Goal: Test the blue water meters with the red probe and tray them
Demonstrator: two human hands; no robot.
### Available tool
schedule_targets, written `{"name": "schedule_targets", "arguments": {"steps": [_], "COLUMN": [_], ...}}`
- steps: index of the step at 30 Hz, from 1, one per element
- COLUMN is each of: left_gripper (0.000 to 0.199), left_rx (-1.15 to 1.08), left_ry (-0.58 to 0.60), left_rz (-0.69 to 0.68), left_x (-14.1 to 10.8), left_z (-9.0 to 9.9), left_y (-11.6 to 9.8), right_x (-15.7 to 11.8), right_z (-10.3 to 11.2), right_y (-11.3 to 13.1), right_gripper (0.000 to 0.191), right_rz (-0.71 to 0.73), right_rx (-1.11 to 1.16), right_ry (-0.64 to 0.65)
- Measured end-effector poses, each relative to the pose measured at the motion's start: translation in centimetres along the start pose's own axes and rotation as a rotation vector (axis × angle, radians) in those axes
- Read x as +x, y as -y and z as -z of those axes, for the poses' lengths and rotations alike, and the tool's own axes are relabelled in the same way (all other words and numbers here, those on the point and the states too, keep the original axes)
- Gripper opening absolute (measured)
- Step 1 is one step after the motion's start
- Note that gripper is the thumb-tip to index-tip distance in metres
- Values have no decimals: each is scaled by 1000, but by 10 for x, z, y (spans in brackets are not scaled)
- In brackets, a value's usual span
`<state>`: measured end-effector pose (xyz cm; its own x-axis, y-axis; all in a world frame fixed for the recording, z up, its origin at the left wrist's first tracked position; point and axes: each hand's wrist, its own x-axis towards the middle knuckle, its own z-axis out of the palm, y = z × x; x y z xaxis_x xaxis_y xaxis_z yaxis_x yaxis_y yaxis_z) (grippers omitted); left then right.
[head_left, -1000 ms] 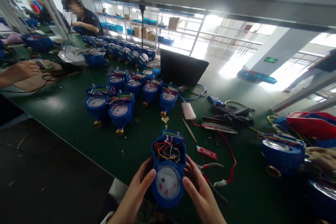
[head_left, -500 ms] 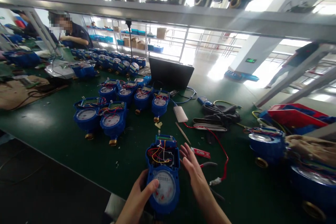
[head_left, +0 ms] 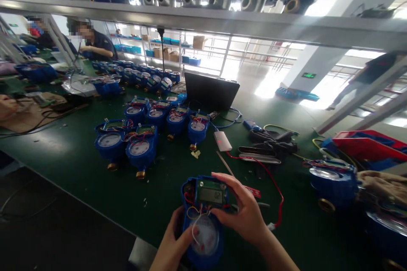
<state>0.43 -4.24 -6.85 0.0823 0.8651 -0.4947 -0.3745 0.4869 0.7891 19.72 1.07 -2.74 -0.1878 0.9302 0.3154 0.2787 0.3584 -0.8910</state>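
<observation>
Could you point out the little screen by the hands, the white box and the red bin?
Little screen (head_left: 210, 195): head view, middle of its face.
White box (head_left: 223, 141): head view, middle of its top.
Red bin (head_left: 353, 148): head view, its near side wall.

"What do the hands look like?"
"Both are bare. The left hand (head_left: 178, 237) shows a rounded thumb with a smooth outline, and slim fingers partly hidden."
"And the other?"
"The right hand (head_left: 246, 211) has a long, slender index finger and a thumb that narrows towards its tip."
"Anything on the wrists?"
"The right wrist is bare and runs smoothly into a slim, bare right forearm (head_left: 276, 252). Only a short stretch of the left forearm (head_left: 162, 258) shows, bare too."
"Nails?"
"Too small and soft to make out."
</observation>
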Motion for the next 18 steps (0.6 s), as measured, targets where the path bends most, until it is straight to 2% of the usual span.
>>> {"name": "schedule_targets", "arguments": {"steps": [3, 9, 12, 14, 16, 18], "left_gripper": [78, 96, 106, 107, 98, 84], "left_rx": [40, 18, 87, 166, 238, 275], "left_ry": [-20, -19, -68, -91, -77, -72], "left_rz": [-39, -22, -141, -259, -344, -381], "left_x": [0, 0, 3, 6, 9, 12], "left_z": [0, 1, 4, 6, 9, 13], "left_y": [-1, 5, 3, -5, -18, -33], "right_x": [-9, 4, 11, 11, 5, -7], "right_z": [3, 9, 9, 9, 13, 24], "right_y": [-2, 7, 11, 11, 7, 2], "right_gripper": [68, 61, 59, 66, 80, 78], "right_rz": [67, -19, -56, -93, -129, -193], "right_rx": [-133, -225, -265, -242, -133, -21], "right_ry": [29, 168, 218, 230, 190, 7]}}
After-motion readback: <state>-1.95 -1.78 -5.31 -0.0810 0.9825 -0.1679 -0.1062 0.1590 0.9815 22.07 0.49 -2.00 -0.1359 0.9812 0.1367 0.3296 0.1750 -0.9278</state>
